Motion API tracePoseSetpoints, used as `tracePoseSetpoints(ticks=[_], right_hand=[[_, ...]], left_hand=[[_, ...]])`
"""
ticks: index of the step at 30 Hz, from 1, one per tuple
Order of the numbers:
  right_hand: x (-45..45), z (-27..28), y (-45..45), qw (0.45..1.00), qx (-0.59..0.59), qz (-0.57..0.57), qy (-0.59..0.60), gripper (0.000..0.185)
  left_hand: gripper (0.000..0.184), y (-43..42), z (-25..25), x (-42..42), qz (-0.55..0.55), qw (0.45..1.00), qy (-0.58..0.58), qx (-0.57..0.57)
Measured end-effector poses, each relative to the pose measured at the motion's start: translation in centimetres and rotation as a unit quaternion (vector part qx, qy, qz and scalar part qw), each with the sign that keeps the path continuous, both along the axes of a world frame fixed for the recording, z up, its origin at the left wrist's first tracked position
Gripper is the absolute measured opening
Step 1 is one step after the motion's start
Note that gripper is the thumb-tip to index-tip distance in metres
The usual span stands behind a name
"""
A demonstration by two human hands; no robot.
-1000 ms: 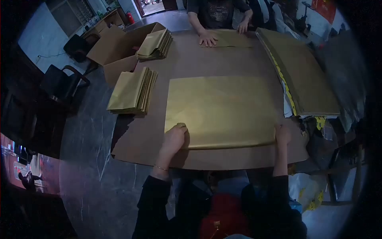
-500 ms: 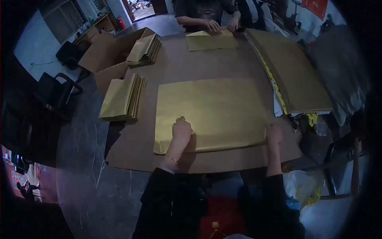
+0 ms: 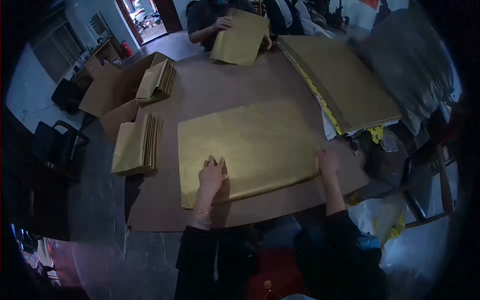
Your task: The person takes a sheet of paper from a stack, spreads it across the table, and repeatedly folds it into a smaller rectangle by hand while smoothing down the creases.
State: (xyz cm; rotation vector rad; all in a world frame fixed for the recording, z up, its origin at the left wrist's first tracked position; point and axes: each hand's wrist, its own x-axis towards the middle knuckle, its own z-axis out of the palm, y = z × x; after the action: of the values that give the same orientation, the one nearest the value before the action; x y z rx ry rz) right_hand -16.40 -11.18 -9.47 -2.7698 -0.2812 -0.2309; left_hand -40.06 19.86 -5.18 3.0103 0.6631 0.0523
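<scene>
A large gold-coloured paper sheet (image 3: 250, 150) lies flat in front of me on a table (image 3: 240, 215) covered with brown board. My left hand (image 3: 211, 177) rests on the sheet's lower left part, its fingers somewhat apart and nothing held. At the lower right edge, my right hand (image 3: 328, 164) has its fingers closed on the sheet; the fingertips are partly hidden. To the left stand two stacks of folded gold paper, a nearer stack (image 3: 136, 147) and a farther stack (image 3: 156, 82).
Across the table a co-worker (image 3: 212, 30) holds up another gold sheet (image 3: 241, 39). Flat brown boards (image 3: 345, 80) are piled at the right, beside a large grey plastic bag (image 3: 415, 70). An open cardboard box (image 3: 114, 92) stands at the far left, near a black chair (image 3: 57, 142).
My view has turned slightly. The co-worker's sheet has been lifted off the table and is held up. My hands stay at about the same places on my sheet; the left fingers look more spread.
</scene>
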Motion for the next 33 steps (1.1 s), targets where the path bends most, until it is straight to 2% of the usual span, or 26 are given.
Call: tracePoseSetpoints(ticks=[2,3,6,7,8,10,11,15,17,18,19,21,23,25,26,27,30,31,33], right_hand=[[0.1,-0.2,0.1,1.000,-0.024,0.000,-0.002,0.039],[-0.4,0.5,0.3,1.000,-0.018,-0.002,0.010,0.041],[-0.1,0.0,0.0,0.998,-0.051,0.030,-0.023,0.046],[0.1,0.3,0.7,0.993,-0.088,-0.060,0.056,0.046],[-0.1,0.7,1.0,0.993,-0.090,-0.061,0.053,0.046],[-0.5,1.4,0.9,0.996,-0.051,-0.043,0.053,0.043],[0.0,0.8,0.3,0.999,-0.015,0.006,0.052,0.042],[-0.2,1.7,0.2,0.999,-0.029,0.005,0.030,0.039],[0.1,1.3,0.0,0.998,0.023,0.008,0.066,0.036],[0.3,0.2,-0.4,0.993,0.087,-0.010,0.085,0.033],[0.2,1.0,-0.5,0.993,0.089,-0.016,0.080,0.033],[-0.3,2.2,-0.3,0.981,0.100,-0.034,0.163,0.039],[3.1,-2.9,-1.8,0.987,0.087,0.002,0.135,0.042],[3.1,-3.9,-2.2,0.991,0.069,0.040,0.111,0.046],[2.9,-4.4,-2.9,0.983,0.159,0.071,0.066,0.047],[2.0,-3.7,-3.0,0.964,0.246,0.103,0.023,0.050],[-0.3,0.5,-2.1,0.966,0.245,0.080,0.011,0.050],[-0.9,1.7,-1.9,0.966,0.240,0.092,0.024,0.050],[-1.3,3.3,-1.6,0.987,0.121,0.040,0.096,0.048]], left_hand=[[0.070,-0.4,0.8,0.1,0.012,1.000,0.016,-0.023],[0.073,-0.5,1.7,0.6,0.025,0.997,0.066,-0.040],[0.075,-0.6,1.5,0.9,0.031,0.996,0.077,-0.030],[0.078,-0.7,1.6,1.0,0.037,0.995,0.087,-0.039],[0.078,-0.5,1.3,0.9,0.035,0.996,0.081,-0.029],[0.078,-0.2,0.9,0.7,0.019,0.997,0.064,-0.045],[0.078,-0.1,0.7,0.7,0.022,0.997,0.061,-0.042],[0.077,-0.3,0.4,0.8,0.031,0.997,0.057,-0.039],[0.077,-0.5,1.2,0.9,0.031,0.996,0.063,-0.052],[0.077,-0.5,1.1,0.9,0.034,0.996,0.066,-0.046],[0.077,-0.4,0.3,0.8,0.031,0.998,0.040,-0.027],[0.077,-0.2,-0.5,0.6,0.022,0.999,0.032,-0.027],[0.079,-0.3,0.5,0.7,0.031,0.996,0.046,-0.073],[0.079,-0.3,0.4,0.8,0.030,0.997,0.045,-0.059],[0.078,-0.3,0.1,0.7,0.032,0.997,0.043,-0.048],[0.079,0.0,-1.0,0.8,0.035,0.998,0.038,-0.033],[0.079,-0.5,0.7,1.0,0.041,0.995,0.072,-0.055],[0.078,-0.5,0.5,0.8,0.032,0.997,0.045,-0.046],[0.075,-0.7,0.4,0.6,0.029,0.999,0.014,-0.023]])
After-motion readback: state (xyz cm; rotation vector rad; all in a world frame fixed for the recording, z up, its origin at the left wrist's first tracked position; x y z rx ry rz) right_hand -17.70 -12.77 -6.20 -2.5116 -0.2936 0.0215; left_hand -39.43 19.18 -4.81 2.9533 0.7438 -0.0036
